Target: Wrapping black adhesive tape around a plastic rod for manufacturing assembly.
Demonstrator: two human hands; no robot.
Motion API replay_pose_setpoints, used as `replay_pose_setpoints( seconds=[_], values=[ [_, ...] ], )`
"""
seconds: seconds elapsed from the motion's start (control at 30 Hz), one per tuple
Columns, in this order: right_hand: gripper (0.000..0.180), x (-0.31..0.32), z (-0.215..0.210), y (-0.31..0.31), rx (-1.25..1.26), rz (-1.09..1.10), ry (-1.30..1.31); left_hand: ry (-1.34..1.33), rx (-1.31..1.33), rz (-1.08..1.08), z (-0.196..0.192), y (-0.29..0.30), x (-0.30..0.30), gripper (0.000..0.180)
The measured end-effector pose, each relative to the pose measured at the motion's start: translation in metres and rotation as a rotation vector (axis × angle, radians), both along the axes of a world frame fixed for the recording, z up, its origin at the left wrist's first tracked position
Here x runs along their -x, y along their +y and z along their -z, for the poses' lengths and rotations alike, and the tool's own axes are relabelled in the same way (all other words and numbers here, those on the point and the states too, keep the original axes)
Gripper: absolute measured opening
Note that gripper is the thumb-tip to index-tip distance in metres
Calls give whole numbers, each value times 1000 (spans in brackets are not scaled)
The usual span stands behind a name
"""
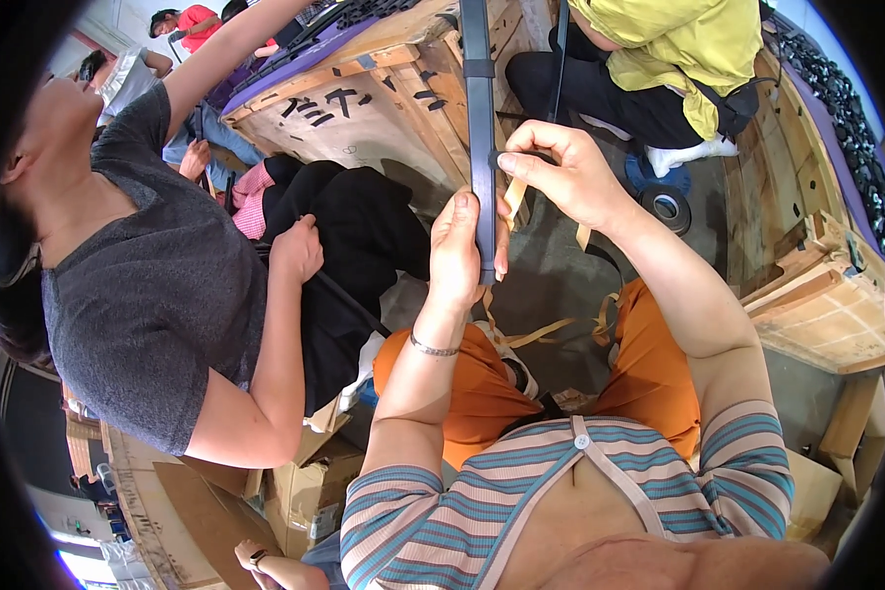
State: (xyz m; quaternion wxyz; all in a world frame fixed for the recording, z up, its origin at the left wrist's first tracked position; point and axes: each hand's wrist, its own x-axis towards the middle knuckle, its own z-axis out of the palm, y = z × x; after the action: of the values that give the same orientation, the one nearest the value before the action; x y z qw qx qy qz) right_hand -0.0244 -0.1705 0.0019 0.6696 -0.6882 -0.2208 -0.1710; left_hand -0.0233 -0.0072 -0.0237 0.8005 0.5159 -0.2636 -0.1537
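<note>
A long, dark grey, flat bar (pixel 482 128) stands nearly upright in front of me, with a dark band around its upper part. My left hand (pixel 454 246) is wrapped around its lower end, thumb along the face. Beside the bar, my right hand (pixel 570 177) pinches a narrow tan paper-like strip (pixel 514 200), with a bit of dark tape at the fingertips. The right fingers are close against the bar's edge; whether they touch it I cannot tell. More tan strips (pixel 541 334) dangle and curl between my knees.
A roll of black tape (pixel 666 208) is on the floor beyond my right forearm. Wooden crates (pixel 364 108) stand ahead and at right (pixel 806 285). A co-worker in grey (pixel 157 295) sits close at left; another in yellow-green (pixel 674 59) sits ahead. Cardboard boxes (pixel 310 492) lie behind left.
</note>
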Motion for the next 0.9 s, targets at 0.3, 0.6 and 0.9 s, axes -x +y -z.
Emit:
replay_pose_setpoints(
  seconds=[0.3,0.6,0.9],
  values=[
    [13,0,1,4,-12,-5,95,3,-4,-27,1,0,0,44],
    [14,-2,4,9,33,15,167,-2,-12,-33,5,-2,1,45],
    [15,7,-1,15,5,164,60,-7,-6,-57,8,-11,1,37]
  ],
)
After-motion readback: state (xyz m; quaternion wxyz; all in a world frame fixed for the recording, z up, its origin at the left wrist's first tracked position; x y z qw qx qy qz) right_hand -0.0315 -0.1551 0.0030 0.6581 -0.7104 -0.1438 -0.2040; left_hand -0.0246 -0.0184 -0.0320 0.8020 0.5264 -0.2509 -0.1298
